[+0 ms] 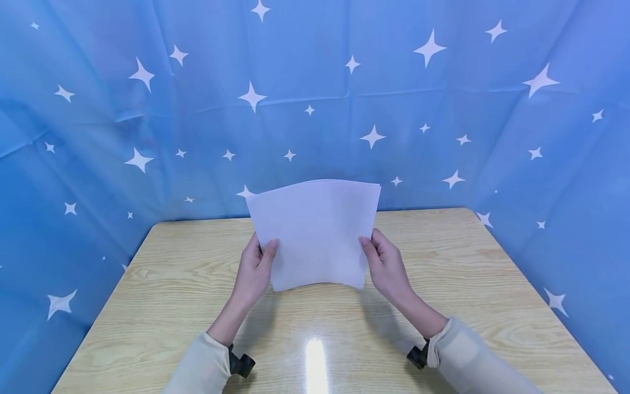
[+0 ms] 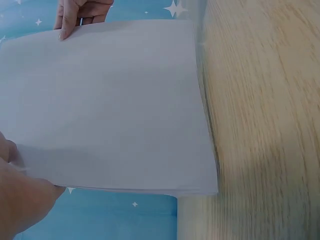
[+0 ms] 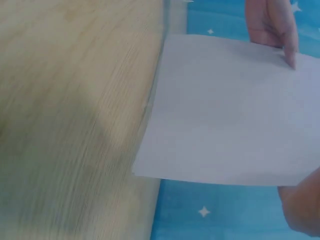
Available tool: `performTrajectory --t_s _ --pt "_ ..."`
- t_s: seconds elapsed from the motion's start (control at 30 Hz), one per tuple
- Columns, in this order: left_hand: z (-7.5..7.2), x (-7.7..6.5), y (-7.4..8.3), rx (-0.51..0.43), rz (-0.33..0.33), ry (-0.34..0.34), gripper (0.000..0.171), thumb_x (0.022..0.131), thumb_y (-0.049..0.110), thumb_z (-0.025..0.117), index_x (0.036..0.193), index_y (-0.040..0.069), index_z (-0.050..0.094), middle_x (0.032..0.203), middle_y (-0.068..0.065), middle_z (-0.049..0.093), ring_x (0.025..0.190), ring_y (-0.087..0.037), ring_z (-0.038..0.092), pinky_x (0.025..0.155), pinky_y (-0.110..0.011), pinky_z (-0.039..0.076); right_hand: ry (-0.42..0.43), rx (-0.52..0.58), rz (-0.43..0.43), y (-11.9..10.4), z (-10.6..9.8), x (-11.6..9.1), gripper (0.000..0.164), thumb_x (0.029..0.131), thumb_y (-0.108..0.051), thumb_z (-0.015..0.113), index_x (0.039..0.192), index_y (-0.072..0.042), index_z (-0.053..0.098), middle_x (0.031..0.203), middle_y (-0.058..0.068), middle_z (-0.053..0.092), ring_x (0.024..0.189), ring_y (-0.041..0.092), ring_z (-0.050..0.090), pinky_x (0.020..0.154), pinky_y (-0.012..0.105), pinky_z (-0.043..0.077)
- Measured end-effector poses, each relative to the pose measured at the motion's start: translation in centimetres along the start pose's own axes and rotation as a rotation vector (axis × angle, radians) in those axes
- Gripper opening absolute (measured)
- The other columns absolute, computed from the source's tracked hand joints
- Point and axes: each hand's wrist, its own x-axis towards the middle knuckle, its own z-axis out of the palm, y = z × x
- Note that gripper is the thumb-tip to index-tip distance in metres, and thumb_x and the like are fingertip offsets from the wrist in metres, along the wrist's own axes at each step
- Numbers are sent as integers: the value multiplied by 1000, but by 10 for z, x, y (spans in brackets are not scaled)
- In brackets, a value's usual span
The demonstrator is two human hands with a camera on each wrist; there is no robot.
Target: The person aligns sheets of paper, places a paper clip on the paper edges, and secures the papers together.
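Observation:
A small stack of blank white paper sheets [image 1: 317,235] is held up over the table, tilted so its face shows in the head view. My left hand [image 1: 256,268] pinches the left edge, thumb on the front and fingers behind. On the opposite edge my right hand [image 1: 386,265] grips in the same way. The sheets bow slightly, and their layered edges show at the top. In the left wrist view the paper [image 2: 110,105] spans between both hands. The right wrist view shows the paper [image 3: 225,110] with the left thumb pressed on its far edge.
Below lies a light wood-grain table [image 1: 172,290], with a bright light reflection near its front. A blue curtain [image 1: 315,126] with white stars surrounds the back and sides. A small black device [image 1: 241,365] is strapped at the left wrist, another black device [image 1: 418,357] at the right.

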Motion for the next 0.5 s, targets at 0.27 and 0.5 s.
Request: performTrajectory --t_s 0.27,0.5 --pt "2 -1 -1 -1 6 7 25 104 11 42 127 2 47 120 -17 58 112 -28 59 94 -47 47 2 4 40 1 1 -4 20 103 -5 45 116 5 56 99 22 67 86 37 66 68 52 54" --pt "4 -1 1 11 43 7 23 104 7 41 125 0 48 118 -18 58 111 -28 59 94 -47 47 4 21 21 0 1 -4 21 104 -6 44 117 4 57 102 22 67 87 37 66 67 53 54"
